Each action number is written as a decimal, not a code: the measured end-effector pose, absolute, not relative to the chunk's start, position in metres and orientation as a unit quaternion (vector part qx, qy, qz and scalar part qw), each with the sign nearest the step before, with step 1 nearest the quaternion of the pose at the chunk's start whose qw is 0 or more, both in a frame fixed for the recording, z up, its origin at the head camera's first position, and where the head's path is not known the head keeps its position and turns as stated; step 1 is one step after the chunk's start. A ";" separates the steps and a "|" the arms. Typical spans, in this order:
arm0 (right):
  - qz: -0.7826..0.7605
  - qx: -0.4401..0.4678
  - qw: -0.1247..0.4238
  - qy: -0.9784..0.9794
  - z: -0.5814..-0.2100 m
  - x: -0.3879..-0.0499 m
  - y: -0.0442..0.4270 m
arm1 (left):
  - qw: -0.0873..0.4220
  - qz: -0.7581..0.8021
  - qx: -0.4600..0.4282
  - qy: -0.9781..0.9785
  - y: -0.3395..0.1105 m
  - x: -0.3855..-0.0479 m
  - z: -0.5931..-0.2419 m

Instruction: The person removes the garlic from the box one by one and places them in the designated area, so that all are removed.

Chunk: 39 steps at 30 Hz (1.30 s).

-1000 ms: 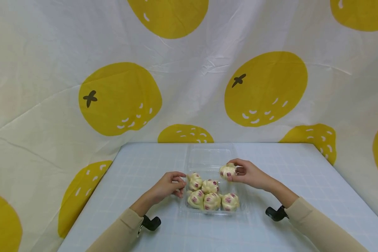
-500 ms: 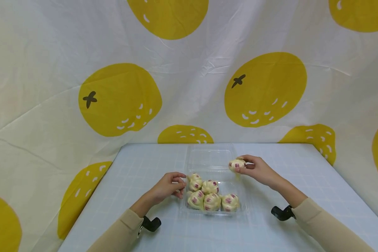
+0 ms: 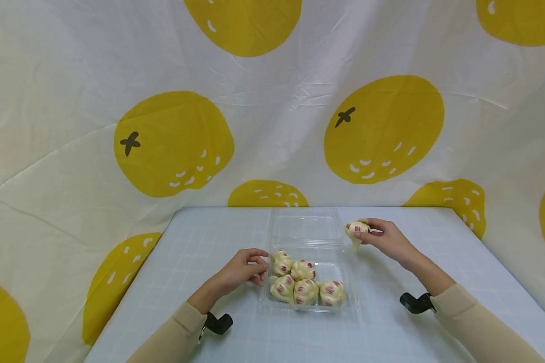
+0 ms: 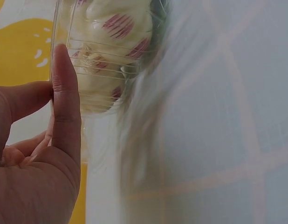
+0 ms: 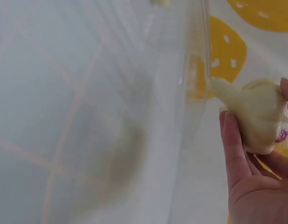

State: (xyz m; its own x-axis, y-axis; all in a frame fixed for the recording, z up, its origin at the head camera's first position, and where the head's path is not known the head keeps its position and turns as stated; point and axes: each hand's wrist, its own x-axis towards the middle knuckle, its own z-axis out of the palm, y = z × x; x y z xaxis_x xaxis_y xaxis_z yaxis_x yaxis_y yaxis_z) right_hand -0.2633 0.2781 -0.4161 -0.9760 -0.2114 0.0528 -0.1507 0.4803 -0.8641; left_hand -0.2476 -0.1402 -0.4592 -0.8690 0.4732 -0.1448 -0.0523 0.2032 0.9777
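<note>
A clear plastic clamshell container point(image 3: 349, 272) lies on the table with its lid folded back. Several garlic bulbs point(image 3: 306, 291), cream with purple streaks, sit in its base; the back right part of the base holds none. My left hand point(image 3: 242, 267) pinches the container's left rim between thumb and finger, as the left wrist view also shows beside the bulbs point(image 4: 118, 25). Raised just right of the lid, my right hand point(image 3: 388, 241) grips another garlic bulb point(image 3: 358, 229) with its stem pointing down. That garlic bulb point(image 5: 258, 112) shows between thumb and fingers in the right wrist view.
The open lid point(image 3: 305, 227) extends behind the base toward the table's far edge. Pale checked cloth covers the table point(image 3: 413, 222). A white curtain point(image 3: 272, 116) with yellow fruit prints hangs behind it. A black wrist camera point(image 3: 415, 303) juts from the right sleeve.
My right hand has carried its garlic bulb from above the container's back part to the right, past the lid, tipping the stem down. The left hand and container have stayed put.
</note>
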 end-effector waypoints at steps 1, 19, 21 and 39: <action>-0.498 -0.101 0.028 0.861 -0.417 -0.265 0.280 | 0.213 0.615 0.141 0.746 -0.140 -0.248 -0.459; -0.453 -0.034 0.020 0.891 -0.441 -0.298 0.306 | 0.212 0.620 0.142 0.742 -0.141 -0.247 -0.462; -0.451 -0.031 0.015 0.892 -0.443 -0.301 0.307 | 0.211 0.621 0.143 0.741 -0.141 -0.248 -0.462; -0.417 0.023 -0.005 0.909 -0.465 -0.321 0.311 | 0.213 0.619 0.140 0.743 -0.141 -0.248 -0.463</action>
